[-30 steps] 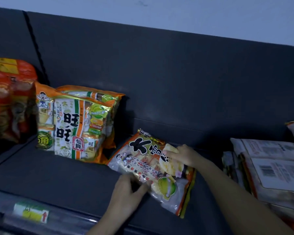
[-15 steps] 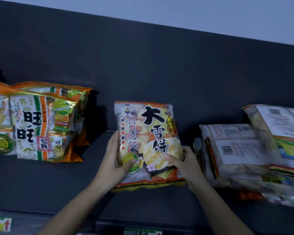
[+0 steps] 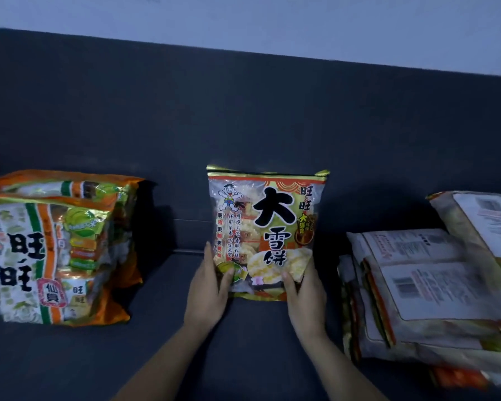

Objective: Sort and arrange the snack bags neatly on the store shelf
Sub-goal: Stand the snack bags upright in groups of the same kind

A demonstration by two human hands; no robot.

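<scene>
A rice cracker bag (image 3: pixel 265 227) with big black characters and a cartoon boy stands upright in the middle of the dark shelf (image 3: pixel 156 357), front facing me, against the back panel. My left hand (image 3: pixel 209 287) grips its lower left edge, thumb on the front. My right hand (image 3: pixel 302 296) grips its lower right corner the same way. At the left stand two orange and green snack bags (image 3: pixel 55 250), upright, one behind the other. To the right, several bags (image 3: pixel 434 287) lie flat in a pile, backs with barcodes facing up.
The dark back panel (image 3: pixel 243 125) rises behind the shelf, with a pale wall (image 3: pixel 243 21) above it. Bare shelf shows between the standing bag and the groups on either side.
The bag went from lying tilted on the shelf to standing upright, lifted by both hands. My view shifted right and closer, so the red bags at far left left the frame.
</scene>
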